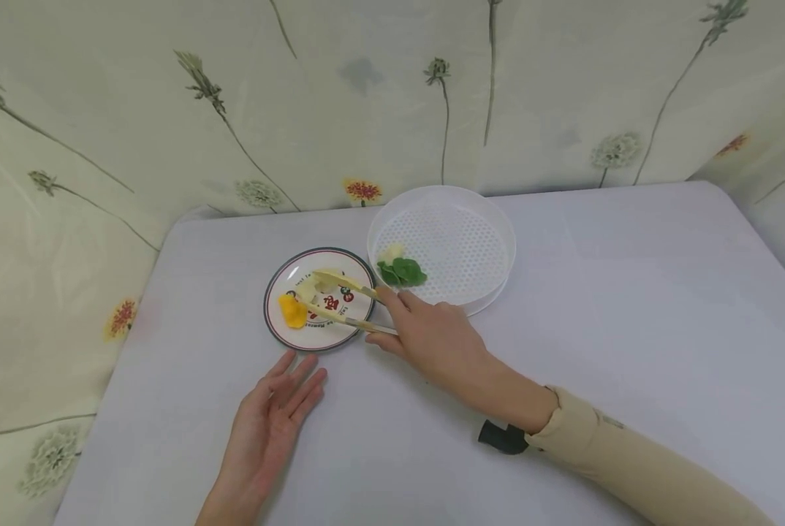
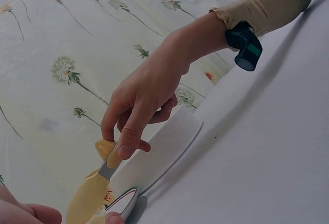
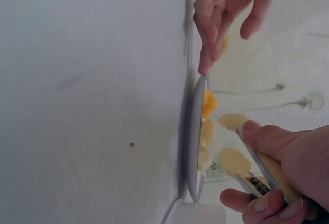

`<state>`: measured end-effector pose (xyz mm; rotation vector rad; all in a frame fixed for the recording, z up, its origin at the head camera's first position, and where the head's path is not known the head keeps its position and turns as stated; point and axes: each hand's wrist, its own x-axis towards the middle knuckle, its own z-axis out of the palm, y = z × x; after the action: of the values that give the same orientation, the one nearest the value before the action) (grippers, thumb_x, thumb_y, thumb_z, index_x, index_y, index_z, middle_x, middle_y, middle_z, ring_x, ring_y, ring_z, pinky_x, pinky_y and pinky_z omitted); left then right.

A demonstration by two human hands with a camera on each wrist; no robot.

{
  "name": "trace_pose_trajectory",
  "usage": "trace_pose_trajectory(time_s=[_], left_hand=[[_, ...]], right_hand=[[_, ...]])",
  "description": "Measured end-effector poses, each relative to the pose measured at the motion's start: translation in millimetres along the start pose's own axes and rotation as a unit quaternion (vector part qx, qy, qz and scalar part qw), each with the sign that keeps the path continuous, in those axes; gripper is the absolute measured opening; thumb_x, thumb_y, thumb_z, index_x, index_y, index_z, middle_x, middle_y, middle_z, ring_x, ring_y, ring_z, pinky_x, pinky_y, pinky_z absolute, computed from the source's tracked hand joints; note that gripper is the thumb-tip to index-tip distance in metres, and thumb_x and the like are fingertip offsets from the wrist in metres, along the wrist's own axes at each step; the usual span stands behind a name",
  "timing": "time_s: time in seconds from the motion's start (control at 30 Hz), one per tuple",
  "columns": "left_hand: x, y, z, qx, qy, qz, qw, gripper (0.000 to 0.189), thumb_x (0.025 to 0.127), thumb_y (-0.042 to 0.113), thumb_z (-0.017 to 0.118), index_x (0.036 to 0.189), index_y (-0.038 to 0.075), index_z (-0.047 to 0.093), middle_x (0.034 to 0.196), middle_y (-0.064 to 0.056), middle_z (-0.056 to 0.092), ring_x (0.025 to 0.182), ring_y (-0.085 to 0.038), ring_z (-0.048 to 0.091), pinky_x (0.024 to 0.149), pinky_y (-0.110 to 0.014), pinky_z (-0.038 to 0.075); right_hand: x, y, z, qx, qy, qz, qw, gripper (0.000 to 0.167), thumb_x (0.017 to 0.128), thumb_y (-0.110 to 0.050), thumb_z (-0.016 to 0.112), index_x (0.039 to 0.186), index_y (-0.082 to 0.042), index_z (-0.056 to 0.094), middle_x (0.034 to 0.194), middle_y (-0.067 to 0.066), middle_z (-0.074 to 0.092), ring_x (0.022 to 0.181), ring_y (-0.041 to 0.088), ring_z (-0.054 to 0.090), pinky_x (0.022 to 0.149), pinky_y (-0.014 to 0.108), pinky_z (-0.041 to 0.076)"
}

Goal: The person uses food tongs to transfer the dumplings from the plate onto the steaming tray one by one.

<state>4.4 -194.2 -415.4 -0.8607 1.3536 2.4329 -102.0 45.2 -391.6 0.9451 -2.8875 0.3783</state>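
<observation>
My right hand (image 1: 435,343) grips a pair of tongs (image 1: 340,280) with pale yellow tips, spread apart over a small round plate (image 1: 313,340). Pale pieces (image 1: 308,290) lie on the plate between and beside the tips, with an orange-yellow piece (image 1: 293,312) at its left. In the right wrist view the tong tips hover just off the pale pieces (image 3: 206,134). My left hand (image 1: 270,420) holds nothing; its fingers are extended, palm turned up, fingertips right at the plate's near rim.
A round white basket (image 1: 458,234) with a perforated bottom stands right of the plate. Inside it, at the left, are green leaves (image 1: 403,272) and a pale piece (image 1: 392,253). The white table (image 1: 629,292) backs onto a flower-printed curtain (image 1: 392,109).
</observation>
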Motion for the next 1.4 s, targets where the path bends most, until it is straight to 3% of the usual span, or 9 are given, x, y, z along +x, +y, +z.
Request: trace_pose_trajectory(time_s=[0.13,0.4,0.93,1.4], left_hand=[[-0.2,-0.5,-0.2,0.000,0.000,0.000,1.0000,0.062,0.112,0.024,0.037,0.172,0.017,0.021,0.171,-0.008,0.043,0.155,-0.030,0.050,0.123,-0.032,0.050],[-1.0,-0.4,-0.8,-0.004,-0.004,0.004,1.0000,0.061,0.112,0.023,0.038,0.171,0.016,0.024,0.170,-0.009,0.044,0.149,-0.026,0.056,0.119,-0.029,0.053],[-0.3,-0.3,-2.2,0.001,-0.010,0.002,0.9999,0.061,0.114,0.026,0.038,0.172,0.017,0.022,0.171,-0.007,0.042,0.153,-0.026,0.051,0.120,-0.028,0.052],[0.0,-0.9,-3.8,-0.012,-0.010,0.001,0.9999,0.061,0.113,0.025,0.039,0.172,0.016,0.024,0.170,-0.008,0.044,0.150,-0.024,0.056,0.120,-0.028,0.052]], right_hand=[[2.5,-3,2,-0.008,0.008,-0.011,0.9999,0.061,0.100,-0.057,0.069,0.142,-0.015,0.055,0.100,0.004,0.072,0.049,0.015,0.047,0.045,0.025,0.038],[9.1,-5,12,-0.006,0.022,-0.020,0.9996,0.059,0.101,-0.055,0.069,0.141,-0.013,0.056,0.097,0.005,0.072,0.049,0.014,0.046,0.044,0.027,0.040],[13.8,-6,21,-0.022,0.054,-0.045,0.9973,0.050,0.101,-0.049,0.071,0.131,-0.010,0.059,0.083,0.002,0.063,0.051,0.010,0.045,0.042,0.021,0.033],[13.1,-5,21,-0.018,0.037,-0.034,0.9986,0.052,0.102,-0.050,0.069,0.133,-0.011,0.059,0.085,0.003,0.064,0.050,0.011,0.045,0.042,0.023,0.033]])
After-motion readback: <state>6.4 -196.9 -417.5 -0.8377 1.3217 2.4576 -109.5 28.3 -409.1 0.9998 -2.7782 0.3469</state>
